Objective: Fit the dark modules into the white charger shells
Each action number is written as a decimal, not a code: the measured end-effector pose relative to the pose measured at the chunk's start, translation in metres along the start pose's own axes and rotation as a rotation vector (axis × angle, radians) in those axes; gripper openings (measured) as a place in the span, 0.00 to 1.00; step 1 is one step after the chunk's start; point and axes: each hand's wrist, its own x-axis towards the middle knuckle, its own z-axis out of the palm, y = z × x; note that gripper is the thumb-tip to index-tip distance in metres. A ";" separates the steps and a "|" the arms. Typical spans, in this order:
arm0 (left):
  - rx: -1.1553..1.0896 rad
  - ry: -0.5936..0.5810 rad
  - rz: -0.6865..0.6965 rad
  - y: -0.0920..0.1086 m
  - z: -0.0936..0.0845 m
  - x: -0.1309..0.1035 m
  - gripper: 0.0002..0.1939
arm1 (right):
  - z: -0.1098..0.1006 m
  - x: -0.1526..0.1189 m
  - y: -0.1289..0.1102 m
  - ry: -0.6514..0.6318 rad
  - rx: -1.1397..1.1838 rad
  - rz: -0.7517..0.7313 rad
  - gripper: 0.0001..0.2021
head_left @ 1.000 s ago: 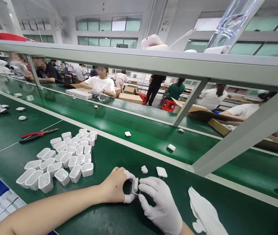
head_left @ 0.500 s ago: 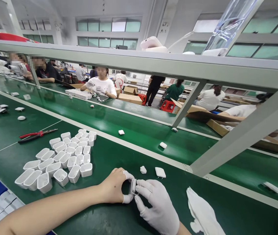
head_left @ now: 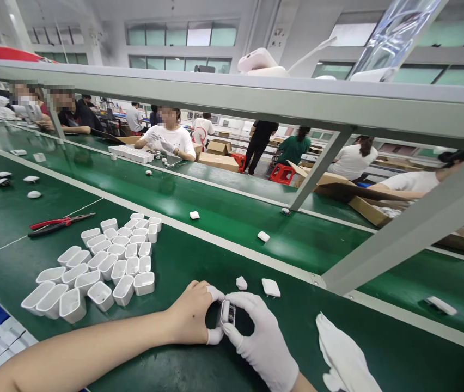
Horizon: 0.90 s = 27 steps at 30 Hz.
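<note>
Between my two hands, low in the middle of the head view, is a small white plastic housing (head_left: 226, 313) with dark and metallic parts showing at its right side. My left hand (head_left: 195, 314), with white covers on thumb and index fingertip, pinches it from the left. In a white glove, my right hand (head_left: 260, 337) grips it from the right between thumb and fingers. Just beyond lie a small white lump (head_left: 241, 283) and a white rounded piece (head_left: 271, 287). Several open white plastic cups (head_left: 102, 294) stand grouped left of my hands.
Red-and-black pliers (head_left: 60, 223) lie at the left. A white glove (head_left: 344, 354) rests at the right. Small white pieces, one of them a white block (head_left: 263, 236), sit on the green conveyor belt (head_left: 224, 218). A metal post (head_left: 403, 223) slants up to the overhead shelf. People sit opposite.
My right fingers have shifted from the housing's face to its upper and lower edges, exposing its inner parts. The pieces on the belt have moved slightly left.
</note>
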 end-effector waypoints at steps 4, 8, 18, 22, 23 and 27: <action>0.022 -0.059 0.047 0.001 0.000 0.000 0.21 | -0.004 0.000 -0.014 0.067 0.033 -0.064 0.18; 0.086 -0.045 0.117 -0.002 -0.001 0.001 0.19 | -0.004 -0.003 -0.018 0.097 0.015 -0.129 0.20; 0.207 -0.024 0.182 -0.005 0.000 0.000 0.19 | -0.006 0.000 -0.010 0.021 0.069 -0.088 0.21; 0.233 -0.028 0.118 -0.003 -0.002 0.001 0.19 | -0.004 0.000 -0.012 0.060 0.008 -0.100 0.19; 0.228 -0.028 0.109 -0.003 -0.002 0.001 0.19 | -0.004 -0.001 -0.012 0.071 -0.002 -0.100 0.18; 0.159 -0.003 0.135 -0.004 -0.004 0.000 0.20 | -0.002 -0.003 -0.012 0.075 0.016 -0.061 0.17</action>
